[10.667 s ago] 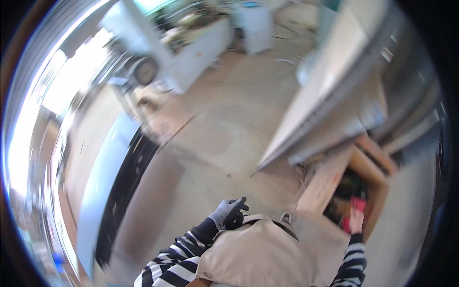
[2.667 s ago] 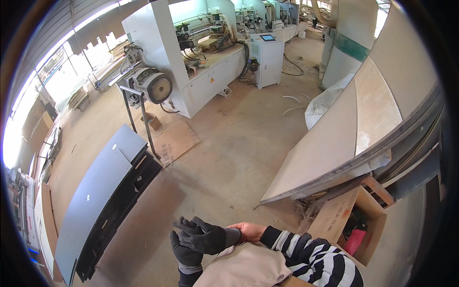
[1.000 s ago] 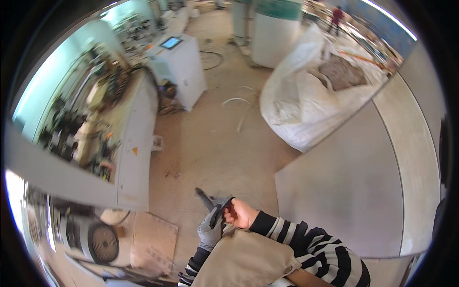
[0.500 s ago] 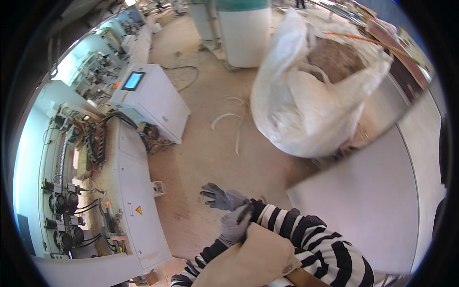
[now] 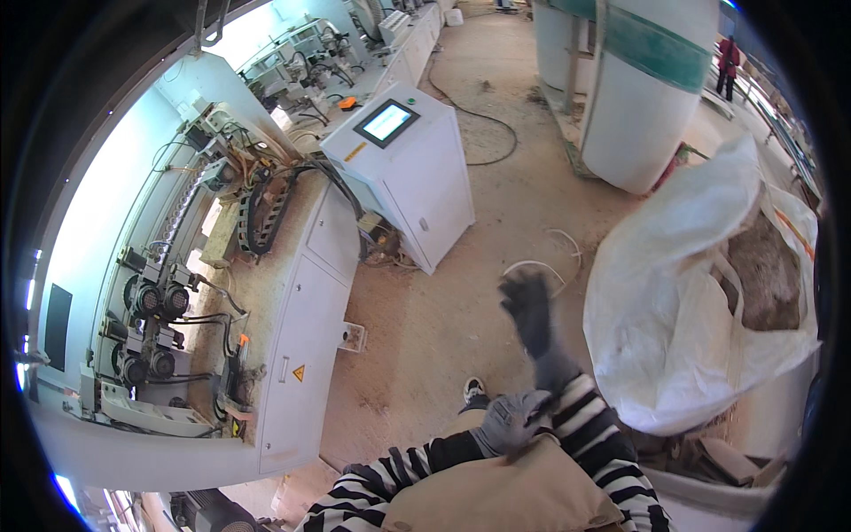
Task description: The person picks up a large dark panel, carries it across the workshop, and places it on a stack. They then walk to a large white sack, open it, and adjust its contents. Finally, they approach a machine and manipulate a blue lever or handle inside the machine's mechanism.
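Grey work gloves cover both of my hands, and my sleeves are striped black and white. My right hand [image 5: 530, 312] is held out in front of me, its fingers stretched and apart, slightly smeared by motion and holding nothing. Across my front, my left hand [image 5: 507, 423] reaches to the right wrist, its fingers bent in at the cuff of the right glove [image 5: 553, 368]. Part of that grip is hidden. Below both hands lies my tan apron [image 5: 505, 492].
To the left stands a long white machine [image 5: 306, 372] with motors and cables. Beyond it is a white control cabinet [image 5: 425, 195] with a lit screen. A big white bulk bag [image 5: 651, 328] of brown dust stands right, near a tall white-green collector bag [image 5: 643, 124]. A person [image 5: 729, 64] stands far back.
My view has swung left, so the machine and bulk bag sit farther right in the picture. My right hand has turned from pointing left to pointing ahead; my left hand stays at its wrist.
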